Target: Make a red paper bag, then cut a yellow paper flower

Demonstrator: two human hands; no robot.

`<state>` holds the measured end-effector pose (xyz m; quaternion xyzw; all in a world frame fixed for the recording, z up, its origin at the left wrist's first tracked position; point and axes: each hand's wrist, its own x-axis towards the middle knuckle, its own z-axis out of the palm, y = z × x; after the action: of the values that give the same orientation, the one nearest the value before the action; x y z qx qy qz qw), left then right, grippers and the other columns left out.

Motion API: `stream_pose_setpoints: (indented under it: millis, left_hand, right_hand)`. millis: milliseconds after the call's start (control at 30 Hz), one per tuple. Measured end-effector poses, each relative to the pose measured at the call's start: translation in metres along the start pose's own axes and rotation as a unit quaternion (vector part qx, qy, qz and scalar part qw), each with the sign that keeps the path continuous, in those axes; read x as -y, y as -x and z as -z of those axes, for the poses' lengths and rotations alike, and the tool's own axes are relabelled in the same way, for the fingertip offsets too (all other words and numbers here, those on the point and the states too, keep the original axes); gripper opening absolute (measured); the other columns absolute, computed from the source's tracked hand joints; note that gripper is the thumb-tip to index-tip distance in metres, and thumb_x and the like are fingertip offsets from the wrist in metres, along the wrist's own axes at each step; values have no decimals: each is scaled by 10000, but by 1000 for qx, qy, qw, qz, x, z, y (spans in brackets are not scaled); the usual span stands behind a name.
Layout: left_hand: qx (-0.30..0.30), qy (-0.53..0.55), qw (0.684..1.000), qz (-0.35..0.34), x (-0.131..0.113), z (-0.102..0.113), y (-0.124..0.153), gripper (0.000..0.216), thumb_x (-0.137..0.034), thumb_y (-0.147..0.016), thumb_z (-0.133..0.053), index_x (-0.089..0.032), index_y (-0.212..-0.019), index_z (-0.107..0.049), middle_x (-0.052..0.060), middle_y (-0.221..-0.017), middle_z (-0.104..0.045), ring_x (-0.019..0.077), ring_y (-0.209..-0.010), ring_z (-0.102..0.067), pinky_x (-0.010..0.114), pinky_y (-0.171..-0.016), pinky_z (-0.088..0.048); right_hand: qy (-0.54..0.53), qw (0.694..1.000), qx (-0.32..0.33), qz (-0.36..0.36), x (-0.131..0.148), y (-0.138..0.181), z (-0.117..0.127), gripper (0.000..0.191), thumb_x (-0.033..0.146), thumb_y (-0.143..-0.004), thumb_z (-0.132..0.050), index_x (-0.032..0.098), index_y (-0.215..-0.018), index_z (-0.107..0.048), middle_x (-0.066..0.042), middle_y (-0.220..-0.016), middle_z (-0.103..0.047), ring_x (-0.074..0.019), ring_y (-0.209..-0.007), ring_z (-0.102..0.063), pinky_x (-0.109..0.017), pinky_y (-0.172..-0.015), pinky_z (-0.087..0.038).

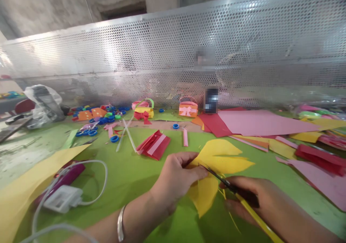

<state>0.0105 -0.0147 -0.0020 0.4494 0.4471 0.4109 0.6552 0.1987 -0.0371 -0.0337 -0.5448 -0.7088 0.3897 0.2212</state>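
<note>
My left hand (175, 180), with a silver bangle on its wrist, pinches a piece of yellow paper (220, 153) between thumb and fingers. The paper is cut into petal-like lobes, one of which hangs below the hand. From the right, my right hand (251, 196) is closed around a pair of scissors (220, 178). Their dark blades reach to the paper beside my left thumb. A long yellow strip (259, 219) runs along the right hand, and thin yellow slivers dangle under the blades. Ahead of my left hand lies a folded red paper piece with a pink band (155, 145).
Small paper bags, one orange with a pink bow (188, 107) and one yellow (143, 112), stand at the back. Pink sheets (259, 122) lie right. A white charger (63, 198) with its cable is left. Blue rings (114, 138) are scattered about. A perforated metal panel (162, 55) stands behind.
</note>
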Motion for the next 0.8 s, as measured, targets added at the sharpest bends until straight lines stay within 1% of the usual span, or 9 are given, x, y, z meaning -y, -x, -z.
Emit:
stream_pose_setpoints:
  millis: [67,200,367,467,600,800]
  left_hand:
    - [17,9,1000,5,1,-1,1,279,-157,-572,-739,-143,-851,-738,33,-726,-711,130,-637,-606,220,-619,-457]
    - [32,18,999,15,3,-3,1,264,-130,-566,-738,-135,-831,-738,31,-764,-715,107,-624,-594,202,-618,-452]
    - [46,36,998,34,6,-5,1,269,-166,-537,-767,-124,-801,-737,30,-735,-706,109,-616,-591,204,-621,-453]
    - [45,44,997,50,7,-7,1,324,-213,-479,-811,-126,-782,-735,30,-705,-701,120,-602,-595,219,-616,-456]
    - [40,41,996,62,9,-8,1,350,-250,-440,-833,-126,-752,-736,31,-699,-700,123,-608,-597,220,-625,-456]
    - [50,41,996,66,10,-6,2,376,-308,-415,-851,-133,-729,-740,18,-667,-698,102,-580,-583,199,-598,-451]
  right_hand:
    - [-5,1000,-6,2,1,1,-1,132,286,-694,-611,198,-752,-692,9,-585,-637,-185,-591,-591,-236,-566,-463]
    - [1,1000,-17,8,1,3,-3,174,297,-718,-599,208,-828,-701,-1,-592,-652,-189,-586,-596,-247,-593,-479]
    - [-10,999,-33,14,1,2,-7,243,283,-684,-621,222,-902,-710,-6,-601,-675,-194,-553,-598,-254,-569,-484]
    - [-25,999,-30,13,5,3,-8,247,280,-675,-628,219,-899,-714,-13,-632,-697,-197,-568,-615,-243,-552,-484]
    - [-47,999,-21,11,9,5,-9,213,281,-701,-606,221,-874,-716,-18,-670,-715,-209,-622,-642,-238,-563,-492]
    - [-46,999,-23,10,0,3,-11,153,270,-699,-601,219,-783,-718,-7,-607,-697,-206,-581,-637,-244,-562,-495]
